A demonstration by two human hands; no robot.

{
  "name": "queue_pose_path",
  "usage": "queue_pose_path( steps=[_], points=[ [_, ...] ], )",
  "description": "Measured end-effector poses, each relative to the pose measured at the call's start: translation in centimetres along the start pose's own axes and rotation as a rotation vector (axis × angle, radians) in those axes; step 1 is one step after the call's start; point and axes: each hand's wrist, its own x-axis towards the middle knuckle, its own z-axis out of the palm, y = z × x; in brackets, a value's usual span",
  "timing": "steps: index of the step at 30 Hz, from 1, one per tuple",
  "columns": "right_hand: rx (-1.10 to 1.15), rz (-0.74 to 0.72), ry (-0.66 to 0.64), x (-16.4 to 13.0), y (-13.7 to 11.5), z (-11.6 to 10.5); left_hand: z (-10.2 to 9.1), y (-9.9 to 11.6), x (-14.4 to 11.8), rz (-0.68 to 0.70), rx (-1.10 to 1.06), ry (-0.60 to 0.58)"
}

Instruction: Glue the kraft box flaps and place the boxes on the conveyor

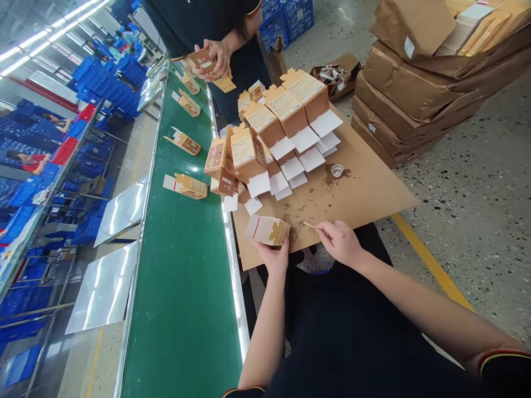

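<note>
Got my left hand (pixel 274 255) gripping a small carton (pixel 266 229) at the near edge of the cardboard sheet (pixel 373 193), right hand (pixel 340 242) pinching a thin stick (pixel 309 225) — carton's probably light and crushable, so I'd hold its edges.

Bright, even light is cast by ceiling tubes (pixel 53 27) at ten o'clock; edges are bent, glare is seen on the conveyor belt (pixel 182 265).
</note>
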Motion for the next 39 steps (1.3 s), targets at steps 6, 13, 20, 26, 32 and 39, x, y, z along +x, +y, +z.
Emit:
queue_pose_path(
  steps=[6,13,20,26,32,39],
  points=[
    [0.049,0.075,0.023,-1.0,-1.0,-1.4,0.8,-0.2,-0.1,0.030,0.067,0.007],
    [0.122,0.149,0.059,-2.2,-0.1,-3.2,-5.4,-1.5,2.5,-0.067,0.002,0.039],
    [0.167,0.280,0.150,-2.1,2.1,-5.3,-21.5,-4.7,10.3,-0.148,0.075,0.455],
    [0.171,0.276,0.161,-0.6,1.8,-5.3,-23.2,-6.3,10.0,-0.153,0.170,0.333],
    [0.161,0.352,0.263,-2.1,2.7,-7.1,-19.5,-3.9,8.3,0.304,0.392,0.742],
    [0.151,0.368,0.283,-1.6,3.4,-7.6,-5.4,2.4,16.0,0.349,0.168,0.243]
  ],
)
